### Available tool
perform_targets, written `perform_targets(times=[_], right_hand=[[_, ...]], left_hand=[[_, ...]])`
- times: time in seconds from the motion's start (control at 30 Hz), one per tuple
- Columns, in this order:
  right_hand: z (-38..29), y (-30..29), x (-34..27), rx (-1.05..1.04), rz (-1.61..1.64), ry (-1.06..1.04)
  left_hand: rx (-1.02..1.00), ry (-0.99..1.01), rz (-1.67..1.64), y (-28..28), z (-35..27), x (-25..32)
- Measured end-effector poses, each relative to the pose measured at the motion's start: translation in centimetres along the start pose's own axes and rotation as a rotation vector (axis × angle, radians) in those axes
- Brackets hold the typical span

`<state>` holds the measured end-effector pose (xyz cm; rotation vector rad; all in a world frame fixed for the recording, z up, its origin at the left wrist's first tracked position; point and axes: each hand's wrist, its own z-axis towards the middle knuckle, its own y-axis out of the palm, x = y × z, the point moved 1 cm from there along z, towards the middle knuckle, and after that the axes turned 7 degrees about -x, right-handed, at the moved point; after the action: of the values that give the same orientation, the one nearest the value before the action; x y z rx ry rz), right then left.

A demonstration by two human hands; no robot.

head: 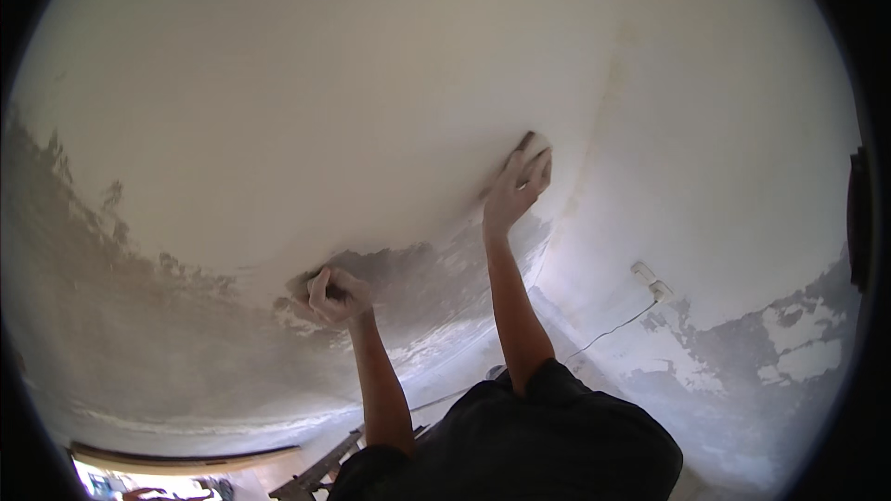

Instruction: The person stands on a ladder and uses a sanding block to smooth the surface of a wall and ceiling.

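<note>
My right hand [511, 198] is raised against the plastered wall [334, 118], near the corner. Its fingers grip a flat pale block with a dark edge [535, 144], perhaps a sanding block; blur hides its details. Lower and to the left, my left hand [341, 297] is curled into a loose fist at the wall. Nothing shows inside its fingers. Around that fist the smooth light coating gives way to a rough grey patch [411, 271].
On the adjoining wall a white socket with a plug [652, 282] trails a thin cable [612, 330] downward. A dark metal frame, possibly a ladder [327, 463], stands below my left arm. A bright opening [160, 480] shows at the lower left, with part of a person in it.
</note>
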<state>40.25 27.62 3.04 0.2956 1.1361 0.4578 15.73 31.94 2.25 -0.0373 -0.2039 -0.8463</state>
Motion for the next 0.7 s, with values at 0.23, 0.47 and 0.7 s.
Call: perform_targets(times=[0.23,0.47,0.7], right_hand=[[-13.5,0.9,-0.6,-0.234,-0.153,-0.210],[-6.2,-1.0,3.1,-0.128,-0.230,-0.127],[-9.6,-3.2,6.7,-0.083,-0.340,0.064]], left_hand=[[0.067,0.049,-0.074,0.3,0.5,0.0],[0.026,0.039,-0.046,0.0,0.9,0.2],[0.106,0.031,-0.105,1.2,0.6,0.7]])
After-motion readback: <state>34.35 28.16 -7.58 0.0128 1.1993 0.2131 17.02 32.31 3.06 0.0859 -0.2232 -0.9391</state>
